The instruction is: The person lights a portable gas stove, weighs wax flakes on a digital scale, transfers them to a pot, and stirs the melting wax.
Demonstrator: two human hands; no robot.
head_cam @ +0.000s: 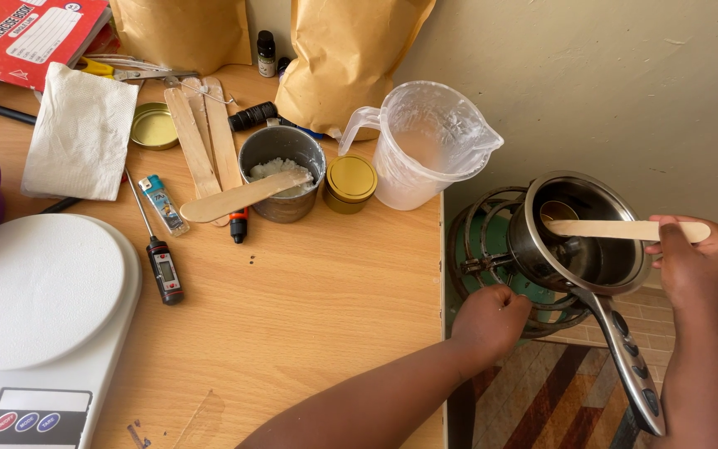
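The right hand (698, 268) has its fingers (666, 237) pinched shut on a pale, flat wooden stick (617, 229), lying across a shiny steel pan (585, 233). The left hand (492, 316), fingers curled, touches the burner (492, 266) just beyond them, off the counter (309, 299).

brown paper bags (351, 58) (rear), red book (31, 33)

Worn on the head, looking steeply down and slightly forward from close above the wooden table (292, 316), near enough that both forearms enter from the bottom edge. Takes in the table across the left and middle, with a white scale (39, 291) cut off at the lower left corner, and the steel saucepan (583, 237) on a burner beside the table's right edge, against a plain wall. Single view only, nothing shared with another.
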